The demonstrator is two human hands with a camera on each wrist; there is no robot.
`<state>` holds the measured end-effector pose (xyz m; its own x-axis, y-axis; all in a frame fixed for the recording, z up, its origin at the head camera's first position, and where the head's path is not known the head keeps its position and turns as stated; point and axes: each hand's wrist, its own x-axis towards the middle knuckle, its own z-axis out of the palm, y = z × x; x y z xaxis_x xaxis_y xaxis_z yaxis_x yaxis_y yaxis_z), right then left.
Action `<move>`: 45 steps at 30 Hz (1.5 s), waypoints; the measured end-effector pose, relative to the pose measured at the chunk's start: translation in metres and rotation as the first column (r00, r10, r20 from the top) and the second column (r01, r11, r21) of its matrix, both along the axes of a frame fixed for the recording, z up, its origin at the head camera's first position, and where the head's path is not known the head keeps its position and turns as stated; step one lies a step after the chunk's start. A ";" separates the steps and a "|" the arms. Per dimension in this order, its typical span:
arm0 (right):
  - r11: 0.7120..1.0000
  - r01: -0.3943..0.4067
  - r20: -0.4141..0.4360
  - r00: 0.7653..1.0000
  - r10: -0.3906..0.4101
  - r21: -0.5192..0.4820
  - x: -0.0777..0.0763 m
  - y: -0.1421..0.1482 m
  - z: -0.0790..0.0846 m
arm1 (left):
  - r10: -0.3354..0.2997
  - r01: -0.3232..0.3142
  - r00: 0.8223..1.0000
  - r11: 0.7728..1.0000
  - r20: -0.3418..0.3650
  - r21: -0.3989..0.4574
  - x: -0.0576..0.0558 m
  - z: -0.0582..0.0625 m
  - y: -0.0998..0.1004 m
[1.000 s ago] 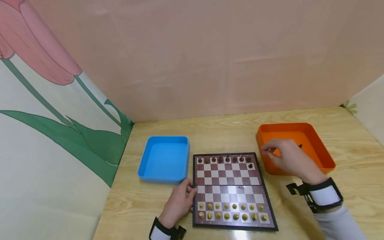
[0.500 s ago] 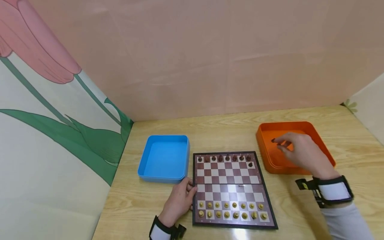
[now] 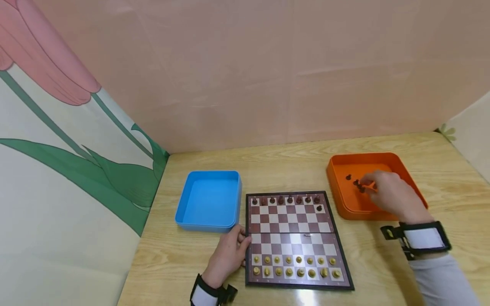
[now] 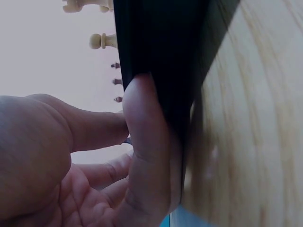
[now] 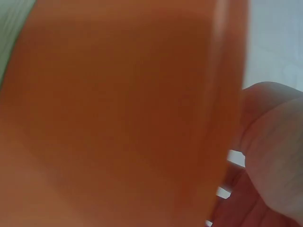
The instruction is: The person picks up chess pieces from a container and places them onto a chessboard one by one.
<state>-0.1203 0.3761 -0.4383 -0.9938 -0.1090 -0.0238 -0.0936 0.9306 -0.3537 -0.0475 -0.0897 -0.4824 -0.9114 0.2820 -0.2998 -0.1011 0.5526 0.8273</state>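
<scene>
- Left hand [image 3: 226, 259]: fingers hold the left edge of the chessboard [image 3: 283, 221].
- Right hand [image 3: 394, 195]: fingers narrow, at dark chess pieces [image 3: 348, 177] in orange tray [image 3: 367, 216], far right; grip cannot be told.

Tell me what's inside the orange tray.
In the head view, small dark chess pieces lie in the left part of the orange tray, some close to the right hand. That hand covers part of the tray's floor, so anything beneath it is hidden.
</scene>
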 end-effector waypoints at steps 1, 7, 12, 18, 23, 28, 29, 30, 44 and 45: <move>1.000 0.002 0.008 1.000 -0.002 0.006 -0.001 0.001 -0.001 | 0.000 0.000 1.000 1.000 -0.001 -0.002 0.000 0.000 0.000; 1.000 0.007 0.003 1.000 -0.007 0.019 -0.004 0.004 -0.011 | 0.002 -0.002 1.000 1.000 -0.003 -0.004 0.001 0.000 0.000; 1.000 0.010 -0.010 1.000 -0.010 0.007 0.000 0.004 -0.022 | 0.000 0.000 1.000 1.000 0.001 0.008 0.004 -0.002 -0.001; 0.999 0.031 -0.009 0.999 -0.031 0.010 0.005 0.004 -0.032 | -0.002 0.002 0.999 1.000 0.033 0.010 0.006 -0.003 -0.002; 0.999 0.027 -0.033 0.999 -0.026 0.028 0.008 0.005 -0.034 | -0.007 0.006 0.998 1.000 0.057 0.026 0.009 -0.005 -0.003; 1.000 0.007 -0.047 0.999 -0.006 0.022 0.009 0.004 -0.035 | -0.008 0.007 0.999 1.000 0.034 0.024 0.011 -0.006 -0.003; 1.000 0.000 -0.045 0.999 0.001 0.019 0.008 0.004 -0.035 | -0.008 0.008 1.000 1.000 0.025 0.020 0.012 -0.006 -0.003; 1.000 -0.003 -0.046 0.999 0.004 0.018 0.008 0.003 -0.034 | -0.009 0.009 1.000 1.000 0.016 0.016 0.012 -0.007 -0.004; 0.998 0.001 -0.084 0.996 0.004 0.057 -0.002 -0.005 -0.014 | -0.002 0.003 1.000 1.000 -0.007 0.026 0.002 -0.003 -0.001; 0.998 0.004 -0.084 0.997 0.001 0.056 -0.002 -0.006 -0.012 | -0.003 0.004 1.000 1.000 -0.011 0.027 0.002 -0.003 -0.001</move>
<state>-0.1224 0.3702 -0.4501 -0.9927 -0.1086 0.0532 -0.1194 0.9490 -0.2918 -0.0459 -0.0908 -0.4852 -0.9135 0.2932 -0.2821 -0.0902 0.5301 0.8431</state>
